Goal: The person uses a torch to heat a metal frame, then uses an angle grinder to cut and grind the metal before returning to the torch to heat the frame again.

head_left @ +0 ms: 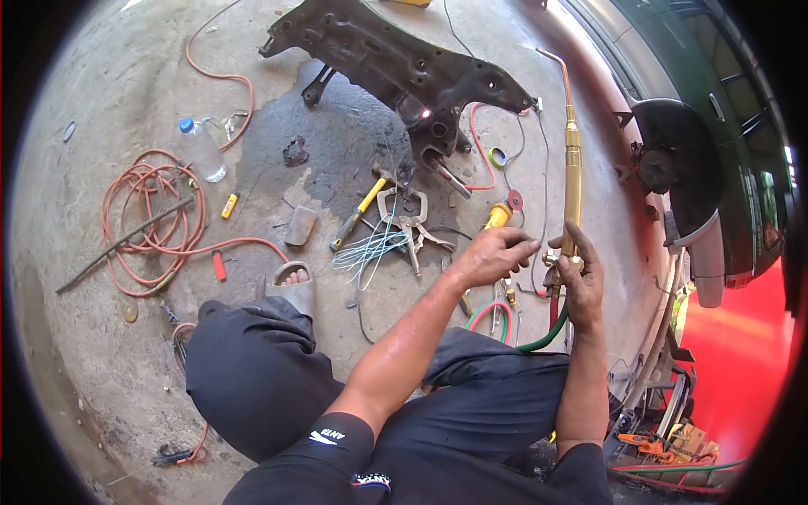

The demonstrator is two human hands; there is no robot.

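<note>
My right hand (581,282) is closed round the lower body of a brass gas torch (573,181), near its valve knobs. The torch stands upright, its thin bent copper tip pointing up and left. A red and a green hose (547,335) run from its base. My left hand (501,255) is beside the valves, its fingers loosely bent and apart, with nothing visible in them. Ahead lies a black metal subframe (379,52) with a small bright glowing spot. A yellow-handled hammer (360,212), locking pliers (407,225) and a blue wire bundle (370,250) lie before me.
Coiled red hose (118,219), a clear bottle (203,151) and a yellow lighter (229,206) lie on the concrete at left. A yellow angle grinder (499,215) is beyond my left hand. At right stands a dark green vehicle (741,126) with an exposed wheel hub (655,171).
</note>
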